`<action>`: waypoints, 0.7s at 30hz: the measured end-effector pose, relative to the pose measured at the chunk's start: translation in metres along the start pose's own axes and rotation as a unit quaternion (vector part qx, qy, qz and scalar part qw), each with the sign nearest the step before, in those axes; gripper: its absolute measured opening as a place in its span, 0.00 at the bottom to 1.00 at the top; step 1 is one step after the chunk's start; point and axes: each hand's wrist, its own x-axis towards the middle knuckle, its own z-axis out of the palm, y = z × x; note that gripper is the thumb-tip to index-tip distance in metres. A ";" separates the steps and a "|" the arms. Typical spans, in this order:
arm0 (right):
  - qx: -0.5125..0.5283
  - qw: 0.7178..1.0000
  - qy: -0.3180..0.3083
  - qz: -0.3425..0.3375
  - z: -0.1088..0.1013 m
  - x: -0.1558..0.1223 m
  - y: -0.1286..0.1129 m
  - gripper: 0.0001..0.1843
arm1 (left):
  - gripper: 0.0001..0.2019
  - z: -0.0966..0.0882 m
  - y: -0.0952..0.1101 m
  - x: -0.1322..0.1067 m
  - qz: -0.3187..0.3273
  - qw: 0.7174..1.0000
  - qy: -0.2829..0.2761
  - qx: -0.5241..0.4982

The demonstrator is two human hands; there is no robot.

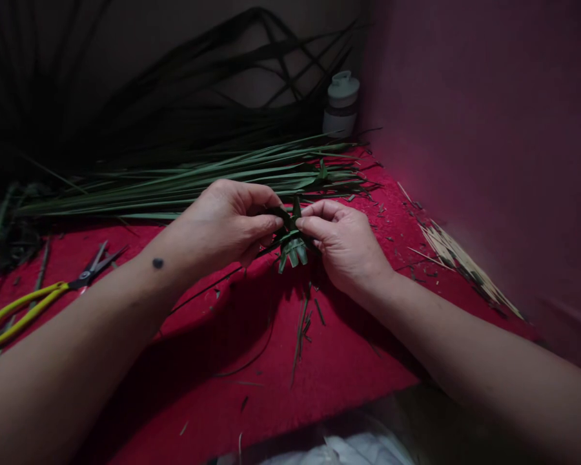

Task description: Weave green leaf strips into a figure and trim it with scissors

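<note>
Between both hands, a small woven green leaf piece (293,248) is held just above the red cloth, its cut strips pointing down. My left hand (237,219) pinches its left side with thumb and forefinger. From the other side, my right hand (343,242) grips it the same way, fingers closed. A thin dark strip trails from the piece down to the left under my left wrist. Behind the hands lies a bundle of long green leaf strips (174,187). Parts of the woven piece are hidden by my fingers.
Yellow-handled scissors (53,294) lie partly spread at left. A bundle of thin sticks (469,265) rests at right beside the pinkish wall (489,129). A white-lidded jar (341,103) stands at the back. Leaf scraps (304,329) litter the red cloth (252,400).
</note>
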 end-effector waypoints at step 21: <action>0.067 0.995 -0.055 0.046 -0.001 0.001 -0.001 0.02 | 0.03 -0.009 -0.010 0.008 0.034 0.998 -0.022 -0.042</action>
